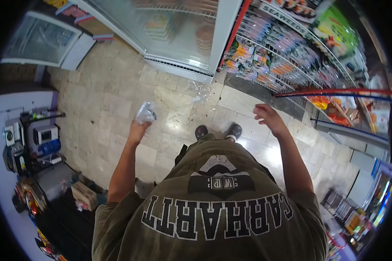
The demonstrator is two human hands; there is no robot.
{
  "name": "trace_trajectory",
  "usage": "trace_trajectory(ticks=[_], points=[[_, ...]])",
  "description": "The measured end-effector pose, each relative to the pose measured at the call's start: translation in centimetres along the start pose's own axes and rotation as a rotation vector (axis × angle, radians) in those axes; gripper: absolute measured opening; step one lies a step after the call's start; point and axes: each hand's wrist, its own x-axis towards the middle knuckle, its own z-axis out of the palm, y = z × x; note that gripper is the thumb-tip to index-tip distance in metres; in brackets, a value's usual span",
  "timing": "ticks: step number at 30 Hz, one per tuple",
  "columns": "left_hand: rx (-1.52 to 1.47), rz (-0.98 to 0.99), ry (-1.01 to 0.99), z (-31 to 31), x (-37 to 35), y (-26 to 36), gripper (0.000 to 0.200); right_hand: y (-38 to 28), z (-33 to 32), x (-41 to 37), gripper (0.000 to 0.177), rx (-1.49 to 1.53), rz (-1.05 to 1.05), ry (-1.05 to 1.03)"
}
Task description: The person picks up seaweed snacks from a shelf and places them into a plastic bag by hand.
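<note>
My left hand (139,130) is closed on a crumpled clear plastic packet (146,112) with some grey or dark parts showing in it; its exact contents are too small to make out. The packet is held out over the tiled floor, left of my feet. On the other side, my right hand (270,118) hangs in the air with loosely bent fingers slightly apart and nothing visible in them. Between the hands and farther forward, a loose piece of clear plastic wrapping (200,92) lies on the floor near the glass-door fridge (178,67).
A rack of packaged seaweeds (270,52) stands at the front right, with red and blue shelf rails (335,93) reaching toward my right side. At far left is a glass-topped freezer (41,39). A cardboard box (84,195) and cluttered shelves (45,135) lie on the left.
</note>
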Motion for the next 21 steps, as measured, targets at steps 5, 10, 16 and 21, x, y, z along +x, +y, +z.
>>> trace_trajectory(ticks=[5, 10, 16, 21], points=[[0.509, -0.026, -0.121, 5.9, -1.2, -8.2, 0.040, -1.4, 4.9, 7.0, 0.050, -0.492, -0.223, -0.158], [0.790, -0.190, -0.302, 14.1, -0.1, -10.2, 0.039, -6.5, 8.1, 10.8, 0.040, -1.016, -0.900, -0.271], [0.348, -0.208, -0.180, 20.0, 3.4, -16.7, 0.046, -12.2, 7.9, 17.1, 0.035, -1.182, -1.219, -0.122], [0.670, -0.236, -0.263, 22.2, 10.0, -23.7, 0.059, -12.9, 7.4, 20.0, 0.032, -1.377, -1.318, 0.063]])
